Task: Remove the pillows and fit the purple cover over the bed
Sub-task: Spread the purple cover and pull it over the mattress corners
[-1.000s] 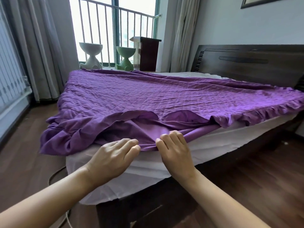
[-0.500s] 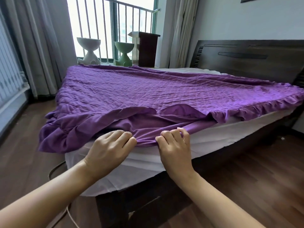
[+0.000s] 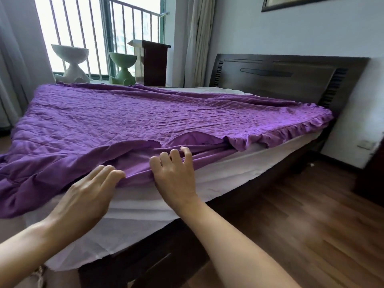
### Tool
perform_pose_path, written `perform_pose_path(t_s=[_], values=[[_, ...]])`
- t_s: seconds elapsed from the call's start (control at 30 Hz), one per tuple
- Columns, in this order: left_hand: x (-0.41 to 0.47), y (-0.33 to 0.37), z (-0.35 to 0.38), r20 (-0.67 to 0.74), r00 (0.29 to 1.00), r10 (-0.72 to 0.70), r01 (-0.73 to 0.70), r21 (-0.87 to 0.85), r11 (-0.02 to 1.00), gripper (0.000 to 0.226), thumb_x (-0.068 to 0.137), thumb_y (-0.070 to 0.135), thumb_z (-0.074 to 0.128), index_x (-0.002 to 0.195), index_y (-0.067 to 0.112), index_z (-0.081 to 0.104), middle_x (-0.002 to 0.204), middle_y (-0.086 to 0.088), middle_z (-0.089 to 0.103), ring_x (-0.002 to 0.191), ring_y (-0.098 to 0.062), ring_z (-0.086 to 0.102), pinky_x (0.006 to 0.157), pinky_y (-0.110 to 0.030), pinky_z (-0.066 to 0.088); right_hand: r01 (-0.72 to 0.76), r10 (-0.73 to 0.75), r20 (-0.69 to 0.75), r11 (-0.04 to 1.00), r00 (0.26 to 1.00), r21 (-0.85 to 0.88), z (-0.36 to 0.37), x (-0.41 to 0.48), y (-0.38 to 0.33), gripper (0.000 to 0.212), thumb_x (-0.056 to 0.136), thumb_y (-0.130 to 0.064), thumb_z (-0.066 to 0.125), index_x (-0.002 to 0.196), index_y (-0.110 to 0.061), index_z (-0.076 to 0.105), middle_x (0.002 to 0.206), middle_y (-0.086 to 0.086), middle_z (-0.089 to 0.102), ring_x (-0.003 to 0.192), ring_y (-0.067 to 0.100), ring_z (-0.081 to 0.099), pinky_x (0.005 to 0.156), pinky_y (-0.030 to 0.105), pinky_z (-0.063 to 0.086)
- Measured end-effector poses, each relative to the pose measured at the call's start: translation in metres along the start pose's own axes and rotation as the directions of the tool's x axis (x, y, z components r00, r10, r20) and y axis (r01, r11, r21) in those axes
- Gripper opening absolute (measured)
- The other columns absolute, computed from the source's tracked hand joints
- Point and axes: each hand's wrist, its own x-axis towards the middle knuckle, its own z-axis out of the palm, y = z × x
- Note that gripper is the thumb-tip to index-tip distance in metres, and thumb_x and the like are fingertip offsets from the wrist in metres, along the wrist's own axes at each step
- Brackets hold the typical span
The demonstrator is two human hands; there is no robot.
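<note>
Left fingers [image 3: 113, 174] nearly straight, tips on the hem of the cover [image 3: 145, 121]. Thumb is hidden under the cloth, so can't tell if it pinches. Right fingers [image 3: 185, 151] splayed and bent, tips pressed into the bunched folds just past the hem, not closed round anything that shows. Left hand [image 3: 87, 196] and right hand [image 3: 174, 173] sit near each other at the near side of the bed [image 3: 253, 190], about mid-length.

The cover lies quilted side up across most of the mattress. By the hands its skirt is folded back up onto the top, showing the plain underside. The frill [image 3: 291, 132] toward the headboard [image 3: 280, 80] also lies on top and is not pulled down. The sheet [image 3: 224, 171] is bare along the whole near side, and a white strip shows at the head end. At the foot corner on the left the cover droops over the edge.

No pillows in view on the bed, so that part looks done. The cover is spread but not fitted. Left to do: near skirt down over the side, head end and corners pulled on, wrinkles smoothed. Far side can't be judged.
</note>
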Motion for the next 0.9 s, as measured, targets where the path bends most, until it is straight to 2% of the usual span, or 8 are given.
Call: perform_pose_path(t_s=[0.17,0.3,0.4,0.5,0.67,0.8,0.9], values=[[0.005,0.003,-0.004,-0.021,0.999,0.048,-0.046,0.068,0.997,0.022,0.084,0.001,0.034,0.097,0.012,0.047,0.08,-0.005,0.053,0.071,-0.025,0.051,0.065,-0.03,0.039,0.006,-0.014,-0.122,0.998,0.992,-0.061,0.004,-0.009,0.021,0.019,0.088,0.002,0.042,0.082,-0.016,0.046,0.071,0.001,0.054,0.071,0.024,0.053,0.092,0.047,0.041],[-0.002,0.001,-0.003,-0.044,0.992,0.118,-0.114,0.092,0.989,0.019,0.094,0.002,0.033,0.099,0.012,0.049,0.081,-0.004,0.058,0.069,-0.024,0.054,0.067,-0.033,0.044,0.006,-0.001,-0.132,0.999,0.991,0.039,0.008,-0.02,0.022,0.03,0.086,0.008,0.028,0.083,-0.014,0.049,0.073,-0.001,0.058,0.076,0.022,0.058,0.097,0.046,0.038],[-0.003,0.001,-0.004,-0.053,0.992,0.118,-0.113,0.081,0.99,0.02,0.095,0.003,0.031,0.099,0.012,0.049,0.081,-0.004,0.058,0.068,-0.025,0.055,0.067,-0.033,0.044,0.01,-0.004,-0.053,0.994,0.999,0.113,0.009,-0.025,0.02,0.029,0.079,0.008,0.036,0.078,-0.013,0.055,0.066,-0.002,0.053,0.072,0.021,0.056,0.101,0.043,0.033],[-0.002,0.0,-0.005,-0.048,0.991,0.128,-0.123,0.101,0.987,0.019,0.093,0.002,0.034,0.1,0.012,0.049,0.082,-0.005,0.058,0.07,-0.025,0.055,0.069,-0.032,0.043,0.062,-0.062,-0.003,0.995,0.998,0.076,0.01,-0.028,0.022,0.025,0.081,0.005,0.038,0.082,-0.013,0.055,0.068,-0.002,0.051,0.07,0.022,0.053,0.099,0.044,0.035],[-0.001,0.001,-0.002,-0.037,0.989,0.141,-0.135,0.118,0.984,0.02,0.091,0.001,0.035,0.101,0.011,0.049,0.081,-0.004,0.057,0.07,-0.022,0.051,0.07,-0.031,0.042,0.13,-0.137,-0.12,0.989,0.983,-0.07,0.004,-0.018,0.032,0.021,0.089,0.003,0.04,0.09,-0.014,0.053,0.065,-0.001,0.049,0.063,0.021,0.049,0.09,0.043,0.043],[0.001,0.002,0.002,-0.008,0.993,0.121,-0.119,0.142,0.983,0.02,0.089,0.003,0.036,0.104,0.011,0.048,0.082,-0.006,0.057,0.071,-0.025,0.053,0.069,-0.033,0.041,0.213,-0.232,-0.206,0.971,0.951,-0.113,-0.001,-0.013,0.041,0.02,0.087,0.002,0.05,0.098,-0.014,0.055,0.075,0.002,0.058,0.062,0.022,0.052,0.085,0.045,0.045],[0.006,0.005,0.003,-0.035,0.986,0.163,-0.151,0.217,0.964,0.02,0.09,0.005,0.037,0.104,0.011,0.049,0.084,-0.007,0.059,0.072,-0.027,0.054,0.07,-0.034,0.04,0.298,-0.326,-0.245,0.944,0.913,-0.143,-0.006,-0.01,0.042,0.019,0.084,0.002,0.053,0.092,-0.015,0.058,0.08,0.003,0.062,0.063,0.022,0.052,0.086,0.045,0.046]])
